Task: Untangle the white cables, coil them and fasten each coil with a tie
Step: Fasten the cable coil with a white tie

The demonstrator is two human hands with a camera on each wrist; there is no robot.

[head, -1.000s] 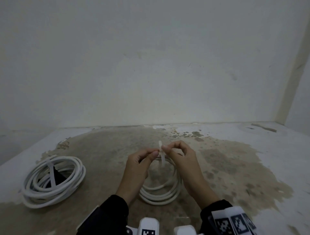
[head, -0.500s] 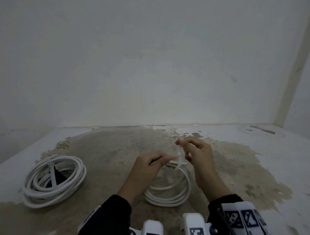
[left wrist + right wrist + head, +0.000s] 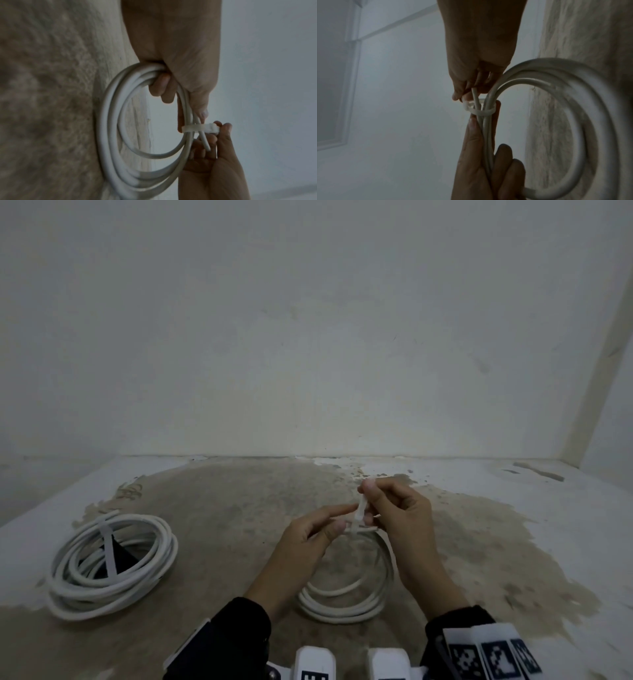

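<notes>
At the lower left of the head view a finished coil [image 3: 111,565] of white cable lay flat on the stained bench [image 3: 222,508], with a pale tie strap [image 3: 110,553] crossing its upper side.

Toward the lower centre of that view, the left hand [image 3: 308,542] gripped the second coil [image 3: 346,599], thumb and fingers curled round the gathered strands near its top. The left wrist view showed fingers [image 3: 161,86] hooked through the loops and the thumb lying along the bundle. Much of the coil hung below the hands, its lower part low over the bench or touching it; the views were too dim to tell which.

Just right of that hand, a white cable tie [image 3: 359,513] ringed the bundle at the top of the coil. In the right wrist view the tie [image 3: 479,108] formed a loop still loose around the strands, with one free cable end [image 3: 475,97] poking up through it.

Right of centre, the right hand [image 3: 399,517] pinched the tie's tail between thumb and forefinger, the other fingers curled in. A dark sleeve [image 3: 455,625] covered that wrist at the lower right, beside black-and-white marker tags [image 3: 493,655].
</notes>
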